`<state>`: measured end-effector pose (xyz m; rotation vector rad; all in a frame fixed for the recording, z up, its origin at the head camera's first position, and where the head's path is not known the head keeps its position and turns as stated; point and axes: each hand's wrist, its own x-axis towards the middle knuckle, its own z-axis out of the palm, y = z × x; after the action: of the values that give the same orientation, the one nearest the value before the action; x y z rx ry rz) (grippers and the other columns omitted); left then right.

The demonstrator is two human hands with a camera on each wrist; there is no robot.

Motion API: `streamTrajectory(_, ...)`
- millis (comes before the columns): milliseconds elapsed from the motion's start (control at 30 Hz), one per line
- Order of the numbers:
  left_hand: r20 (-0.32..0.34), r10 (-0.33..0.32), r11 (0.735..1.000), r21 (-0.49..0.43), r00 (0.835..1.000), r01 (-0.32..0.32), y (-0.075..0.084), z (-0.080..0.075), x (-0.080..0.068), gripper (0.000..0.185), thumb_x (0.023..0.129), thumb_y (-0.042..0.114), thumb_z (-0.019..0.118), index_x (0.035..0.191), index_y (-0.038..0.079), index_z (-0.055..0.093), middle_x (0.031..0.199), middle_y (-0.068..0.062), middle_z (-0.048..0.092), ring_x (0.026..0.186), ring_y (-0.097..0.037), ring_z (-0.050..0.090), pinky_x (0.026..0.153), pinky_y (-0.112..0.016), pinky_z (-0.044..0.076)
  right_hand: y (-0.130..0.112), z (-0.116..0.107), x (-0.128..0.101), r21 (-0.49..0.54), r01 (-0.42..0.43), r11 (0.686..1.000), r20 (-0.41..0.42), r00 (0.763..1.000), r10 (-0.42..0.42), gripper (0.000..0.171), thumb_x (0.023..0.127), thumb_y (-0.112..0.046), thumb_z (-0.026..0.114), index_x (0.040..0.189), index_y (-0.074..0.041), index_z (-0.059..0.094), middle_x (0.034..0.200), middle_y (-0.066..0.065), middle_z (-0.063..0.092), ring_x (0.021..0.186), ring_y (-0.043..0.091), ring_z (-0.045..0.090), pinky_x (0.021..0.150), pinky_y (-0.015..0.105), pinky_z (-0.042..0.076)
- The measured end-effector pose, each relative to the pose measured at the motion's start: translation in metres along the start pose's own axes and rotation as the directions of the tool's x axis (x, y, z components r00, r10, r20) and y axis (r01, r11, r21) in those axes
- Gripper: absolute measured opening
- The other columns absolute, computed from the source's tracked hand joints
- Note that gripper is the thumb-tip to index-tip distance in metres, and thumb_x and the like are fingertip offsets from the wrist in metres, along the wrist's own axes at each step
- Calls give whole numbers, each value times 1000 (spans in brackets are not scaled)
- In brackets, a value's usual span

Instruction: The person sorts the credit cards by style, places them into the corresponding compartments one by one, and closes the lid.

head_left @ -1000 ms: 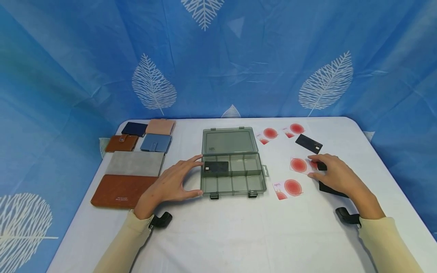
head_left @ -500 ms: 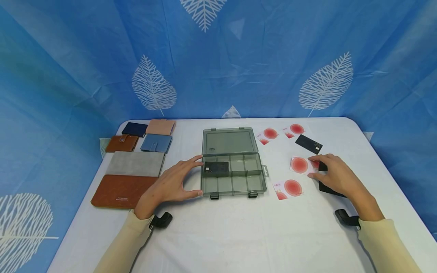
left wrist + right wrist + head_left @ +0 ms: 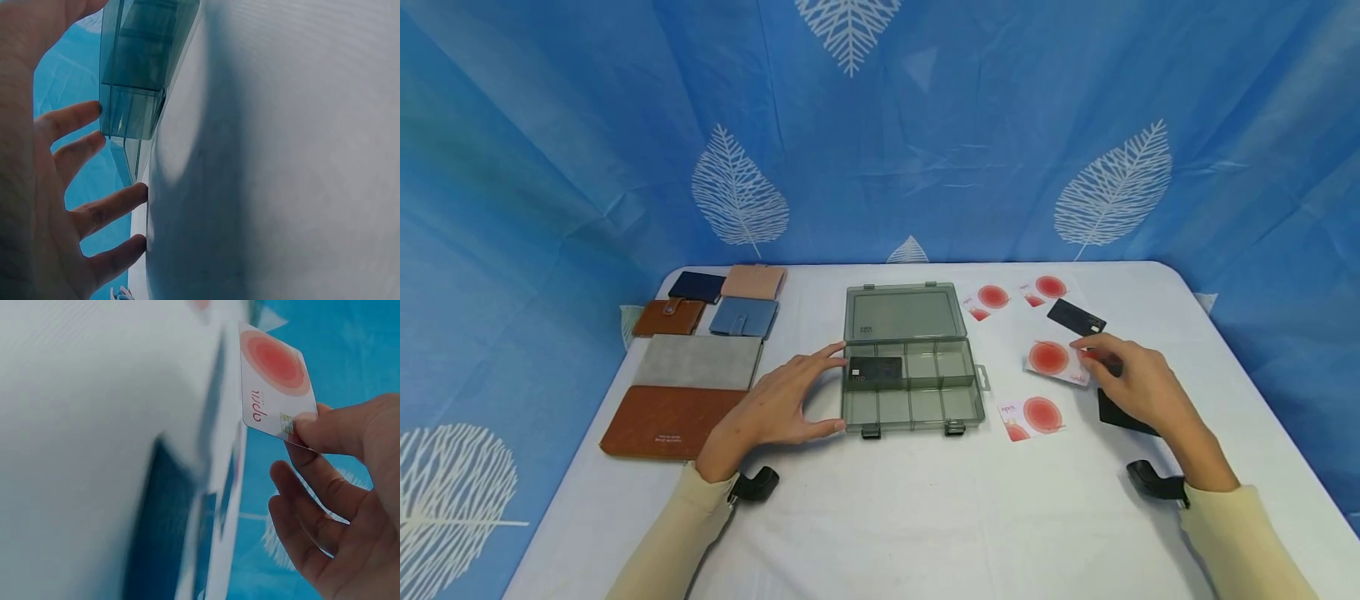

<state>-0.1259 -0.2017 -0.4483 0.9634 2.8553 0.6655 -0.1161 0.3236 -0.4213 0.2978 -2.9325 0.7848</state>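
Observation:
My right hand point(image 3: 1138, 383) pinches a white card with a red circle point(image 3: 1049, 358) between thumb and fingertips. In the right wrist view the card point(image 3: 275, 378) is tilted up above the white table, its gold chip beside the thumb. My left hand point(image 3: 778, 400) is spread at the left side of a clear grey-green compartment box point(image 3: 931, 406), fingertips right at its wall and thumb near its front corner. The box's lid point(image 3: 904, 317) is folded back. A black card point(image 3: 883, 369) lies in the rear left part of the box.
Around the right hand lie a black card point(image 3: 1077, 317), another black card point(image 3: 1123, 414) partly under the hand, and white-and-red cards point(image 3: 1032, 417). On the left are a brown wallet point(image 3: 673, 422), a grey wallet point(image 3: 696, 360), a blue wallet point(image 3: 743, 316) and several smaller ones.
My right hand has raised the white-and-red card off the table, tilting it and shifting slightly left. The left hand has stayed in place.

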Motion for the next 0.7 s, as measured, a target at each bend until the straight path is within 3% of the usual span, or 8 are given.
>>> streamTrajectory(133,-1,16,1000,-2,1000,-16,-1,0,0,93,88,62,79,164,19,47,177,2,29,150,-35,49,112,-66,45,-18,-1,5,23,7,1000,-14,1000,-7,30,103,-8,71,132,-7,72,130,29,70,112,53,66,91,72,55)
streamTrajectory(333,-8,23,1000,-1,1000,-23,-2,0,0,93,88,60,80,164,19,47,177,2,29,149,-35,50,111,-66,46,-44,2,17,31,70,997,-41,997,-69,28,101,-7,74,129,-7,74,120,24,76,106,49,70,88,68,57)
streamTrajectory(533,-10,14,1000,-4,1000,-15,-2,0,-1,92,88,60,80,164,20,46,177,1,30,149,-35,50,111,-66,46,-71,10,28,61,61,996,-3,998,-61,27,102,-10,73,129,-8,75,119,20,77,112,48,69,93,68,56)
streamTrajectory(700,-14,18,1000,-8,1000,-18,-1,1,0,92,88,60,80,164,20,47,177,3,30,148,-35,51,110,-66,46,-90,22,33,88,103,991,15,994,-105,27,101,-8,73,128,-10,77,116,14,79,109,42,72,93,64,57)
